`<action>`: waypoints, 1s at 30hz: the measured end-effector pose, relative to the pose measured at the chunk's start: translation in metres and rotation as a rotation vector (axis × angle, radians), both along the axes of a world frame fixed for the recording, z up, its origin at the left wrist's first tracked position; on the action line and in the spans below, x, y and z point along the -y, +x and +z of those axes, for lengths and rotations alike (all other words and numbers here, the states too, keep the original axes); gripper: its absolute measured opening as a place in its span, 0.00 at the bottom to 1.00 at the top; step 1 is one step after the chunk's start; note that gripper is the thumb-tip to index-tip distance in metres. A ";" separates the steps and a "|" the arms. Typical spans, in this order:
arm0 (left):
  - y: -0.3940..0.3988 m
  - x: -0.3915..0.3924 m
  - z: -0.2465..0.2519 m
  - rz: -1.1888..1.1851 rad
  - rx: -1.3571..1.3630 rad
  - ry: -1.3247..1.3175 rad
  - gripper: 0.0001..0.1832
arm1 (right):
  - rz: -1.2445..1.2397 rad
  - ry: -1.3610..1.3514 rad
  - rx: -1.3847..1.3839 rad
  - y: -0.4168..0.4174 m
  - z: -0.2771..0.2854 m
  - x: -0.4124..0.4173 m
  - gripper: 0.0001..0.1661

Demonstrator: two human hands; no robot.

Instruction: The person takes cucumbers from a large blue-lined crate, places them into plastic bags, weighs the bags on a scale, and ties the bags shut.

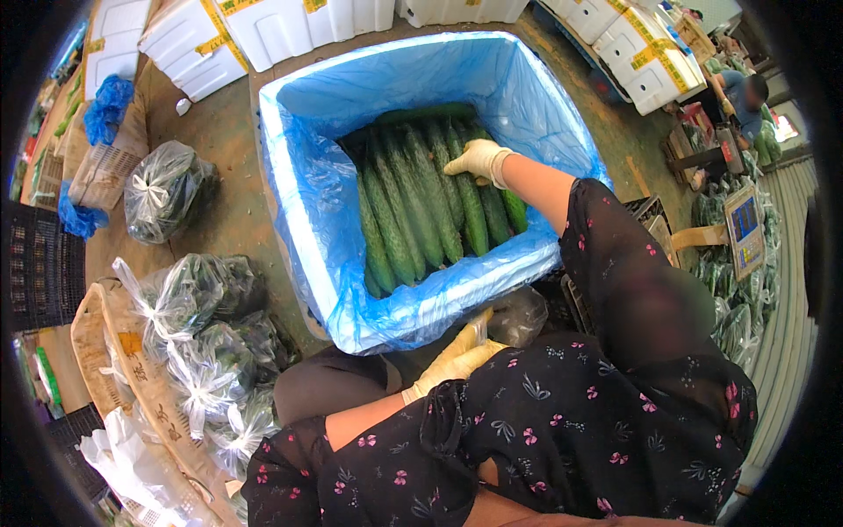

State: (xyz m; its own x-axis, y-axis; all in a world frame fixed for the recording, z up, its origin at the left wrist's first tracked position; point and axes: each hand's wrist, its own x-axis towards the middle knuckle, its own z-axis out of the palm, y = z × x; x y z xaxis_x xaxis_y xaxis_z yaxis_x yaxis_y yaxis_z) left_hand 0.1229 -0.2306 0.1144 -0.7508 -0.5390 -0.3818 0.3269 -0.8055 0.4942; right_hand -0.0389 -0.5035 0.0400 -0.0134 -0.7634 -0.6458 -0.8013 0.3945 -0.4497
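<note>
A white foam box (299, 227) lined with blue plastic film (421, 72) stands before me. Long green cucumbers (402, 197) lie side by side in it, with one crosswise at the far end. My right hand (479, 161), in a pale yellow glove, rests on the cucumbers at the right side of the box, fingers bent; whether it grips one cannot be told. Outside the near wall, close to my lap, is my left hand (458, 359), gloved the same way. It is beside a clear plastic bag (520, 316), and its hold is unclear.
Tied clear bags of dark green produce (164, 191) stand at left, several more beside a worn tan crate (99, 316). White foam boxes (290, 33) line the far side. A scale display (744, 227) stands at right; farther off is another person (744, 99).
</note>
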 end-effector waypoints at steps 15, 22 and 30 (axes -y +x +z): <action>-0.003 -0.002 -0.007 -0.034 0.066 -0.024 0.38 | 0.149 -0.166 -0.216 0.052 0.019 -0.019 0.69; -0.006 -0.004 0.002 0.058 0.031 0.048 0.38 | 0.064 -0.124 -0.006 0.028 0.006 -0.009 0.53; -0.008 -0.006 -0.005 0.039 0.043 -0.003 0.37 | 0.264 -0.193 -0.140 0.077 0.034 -0.039 0.78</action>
